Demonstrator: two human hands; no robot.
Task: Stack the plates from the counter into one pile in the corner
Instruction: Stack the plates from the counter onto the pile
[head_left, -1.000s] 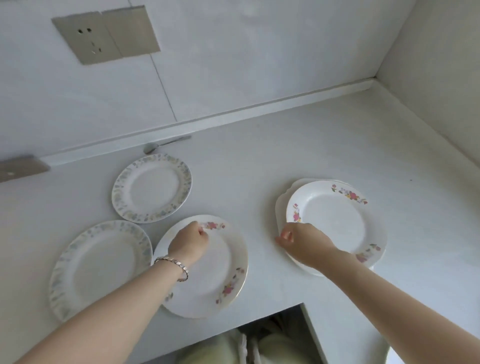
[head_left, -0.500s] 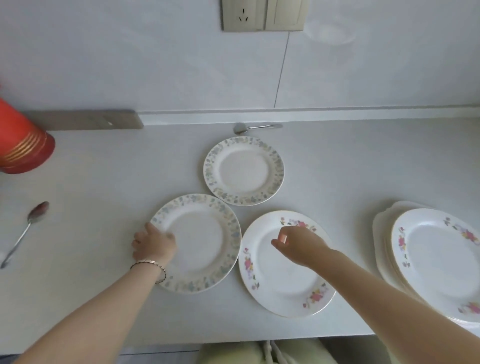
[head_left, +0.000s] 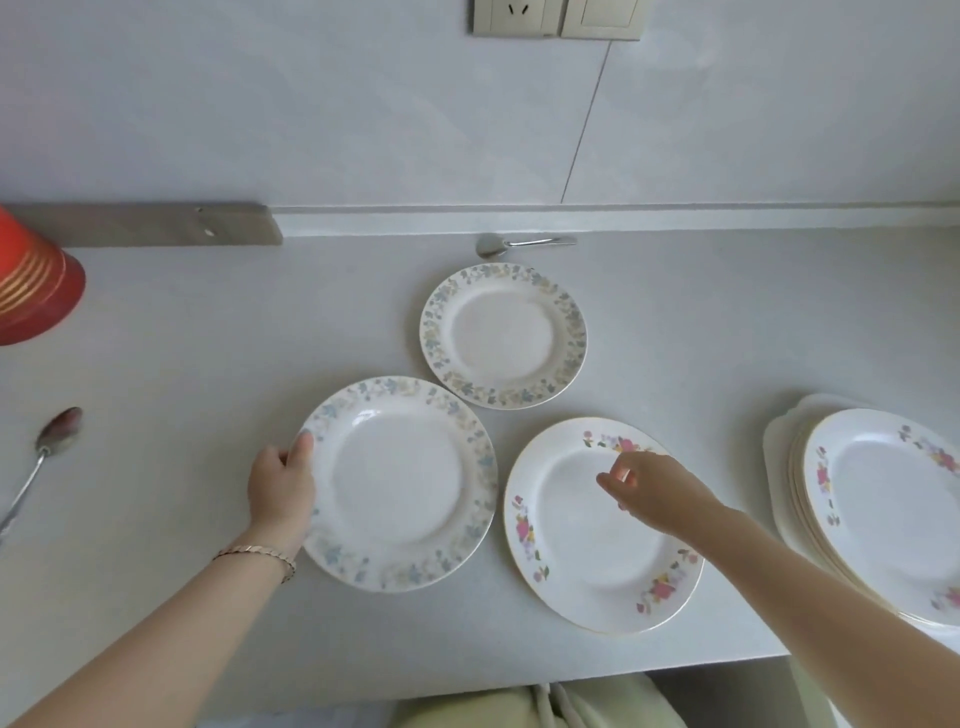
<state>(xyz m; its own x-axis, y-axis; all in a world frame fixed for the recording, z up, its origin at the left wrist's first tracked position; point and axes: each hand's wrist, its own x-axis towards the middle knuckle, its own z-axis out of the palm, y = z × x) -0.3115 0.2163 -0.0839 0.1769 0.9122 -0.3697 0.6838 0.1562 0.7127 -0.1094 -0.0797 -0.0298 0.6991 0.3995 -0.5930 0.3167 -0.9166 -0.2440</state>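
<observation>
Clearly the step in hand is picking up the loose plates. The left hand leads, with its thumb over the left rim of the large blue-leaf plate and its fingers tucked at the edge beneath, so it grips that plate. Whether the rim is off the counter I cannot tell. The right hand hangs over the pink-flower plate with its fingers loosely curled and nothing between them, so it is released. Whether a fingertip touches the glaze is unclear. The two plates sit side by side near the front edge, close but apart, and the small blue-leaf plate lies just behind them. The pile stands at the far right, several plates deep, with a flowered one on top.

To do this well, I judge the left fingers should slide fully under the rim before any lift, since a thumb-led pinch on smooth glaze could slip. Tilting the plate up from its left side should keep its right rim from knocking the pink-flower plate. The right hand would do best to drop to that plate's near or right rim and hook under it the same way, not press on the centre. Glazed plates probably slide on one another, so each should be lowered flat and centred on the pile, not dropped from above
</observation>
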